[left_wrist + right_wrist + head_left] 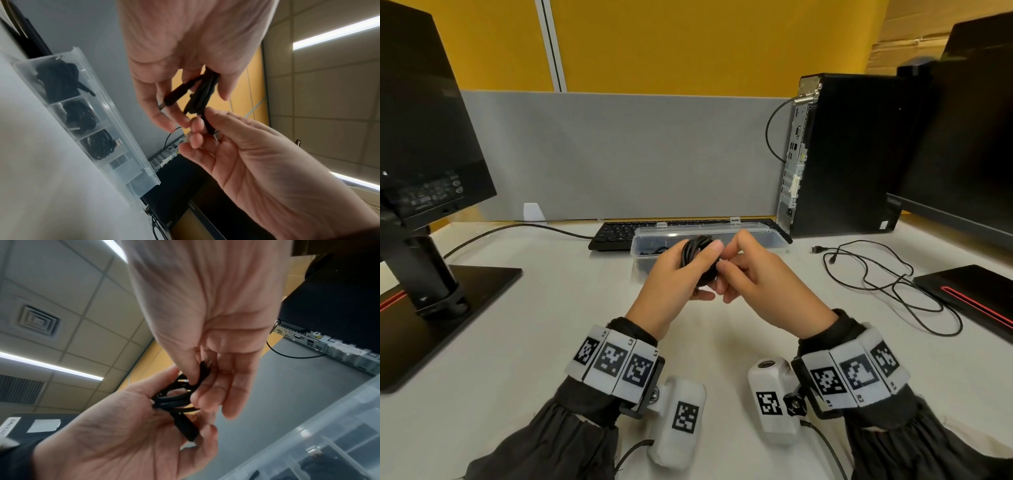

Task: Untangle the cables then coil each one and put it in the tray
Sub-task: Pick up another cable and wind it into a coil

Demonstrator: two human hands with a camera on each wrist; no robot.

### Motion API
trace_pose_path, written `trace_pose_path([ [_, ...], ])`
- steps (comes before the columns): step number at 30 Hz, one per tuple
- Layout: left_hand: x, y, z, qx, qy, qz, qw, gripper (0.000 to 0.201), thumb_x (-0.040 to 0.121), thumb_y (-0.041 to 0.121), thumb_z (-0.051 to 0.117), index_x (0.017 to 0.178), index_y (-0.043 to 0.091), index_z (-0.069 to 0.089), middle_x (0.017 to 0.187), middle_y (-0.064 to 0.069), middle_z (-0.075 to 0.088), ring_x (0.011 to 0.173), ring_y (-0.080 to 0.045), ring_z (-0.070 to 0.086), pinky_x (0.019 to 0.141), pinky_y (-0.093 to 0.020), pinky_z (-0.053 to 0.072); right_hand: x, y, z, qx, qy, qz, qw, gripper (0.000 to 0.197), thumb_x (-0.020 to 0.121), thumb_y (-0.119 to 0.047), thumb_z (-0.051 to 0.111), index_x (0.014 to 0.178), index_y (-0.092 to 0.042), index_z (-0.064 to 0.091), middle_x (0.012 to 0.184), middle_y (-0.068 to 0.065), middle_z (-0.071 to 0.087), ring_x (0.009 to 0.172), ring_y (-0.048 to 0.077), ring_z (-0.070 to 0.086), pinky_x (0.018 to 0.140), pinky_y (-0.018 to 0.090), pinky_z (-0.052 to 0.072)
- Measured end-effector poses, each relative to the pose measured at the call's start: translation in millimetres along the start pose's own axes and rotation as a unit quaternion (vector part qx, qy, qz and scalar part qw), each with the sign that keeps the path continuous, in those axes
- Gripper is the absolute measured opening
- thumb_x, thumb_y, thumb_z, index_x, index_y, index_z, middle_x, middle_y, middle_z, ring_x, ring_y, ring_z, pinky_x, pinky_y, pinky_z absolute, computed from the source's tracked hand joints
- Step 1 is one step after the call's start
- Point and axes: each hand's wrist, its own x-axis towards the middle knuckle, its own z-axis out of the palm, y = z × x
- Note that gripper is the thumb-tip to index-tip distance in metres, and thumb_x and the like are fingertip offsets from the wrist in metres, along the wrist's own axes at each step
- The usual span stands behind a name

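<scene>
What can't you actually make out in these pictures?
- Coiled cable: in the head view, the left hand and right hand cover most of it.
- Tray: head view, the hands block its middle; its far end is blurred in the left wrist view.
- Loose cable: its plug types are too small.
- Keyboard: the tray hides much of it.

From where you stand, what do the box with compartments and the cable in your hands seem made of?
The clear compartmented tray looks like frosted translucent plastic: the coils show through its walls. The black coiled cable seems rubber- or plastic-sheathed, matte, bending into loops; its plug tip looks metallic.
</scene>
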Motion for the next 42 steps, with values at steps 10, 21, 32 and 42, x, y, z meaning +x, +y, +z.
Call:
trace_pose_path([
  [10,1.5,2.4,0.6,-0.178,0.041,-0.021,0.983,0.031,0.096,0.034,0.043,0.103,0.005,0.053,0.089,-0.016,0.058,0.078,-0.022,0.057,0.073,-0.039,0.053,-0.4,-8.0,5.5,0.009,0.056,-0.063,0.996,0.011,0.097,-0.015,0.044,0.087,-0.012,0.044,0.067,0.004,0.064,0.063,0.013,0.063,0.069,0.037,0.054],
  [21,6.2,-0.2,-2.7,-0.428,0.010,-0.069,0.901,0.040,0.099,0.030,0.035,0.122,-0.002,0.044,0.126,-0.032,0.050,0.114,-0.039,0.056,0.088,-0.049,0.052,-3.8,-5.0,2.1,-0.038,0.033,-0.115,0.992,0.019,0.088,-0.018,0.063,0.107,-0.019,0.060,0.088,-0.010,0.064,0.082,0.009,0.061,0.076,0.017,0.049],
  [32,0.0,5.7,-0.2,-0.429,-0.038,-0.036,0.902,0.063,0.099,0.036,0.030,0.059,0.009,0.072,0.098,-0.013,0.069,0.103,-0.028,0.063,0.091,-0.041,0.051,-0.3,-2.3,-18.2,-0.101,-0.013,-0.156,0.982,0.025,0.090,-0.031,0.058,0.115,-0.028,0.063,0.112,-0.008,0.058,0.099,0.004,0.054,0.082,0.017,0.047],
  [42,-2.4,1.4,10.1,-0.319,-0.041,0.002,0.947,0.059,0.087,0.049,0.035,0.138,0.019,0.044,0.131,-0.009,0.058,0.119,-0.021,0.057,0.100,-0.036,0.041,2.5,-17.5,1.4,0.441,-0.006,0.130,0.888,0.014,0.089,-0.002,0.057,0.100,-0.009,0.050,0.099,0.019,0.062,0.083,0.025,0.059,0.072,0.033,0.054],
])
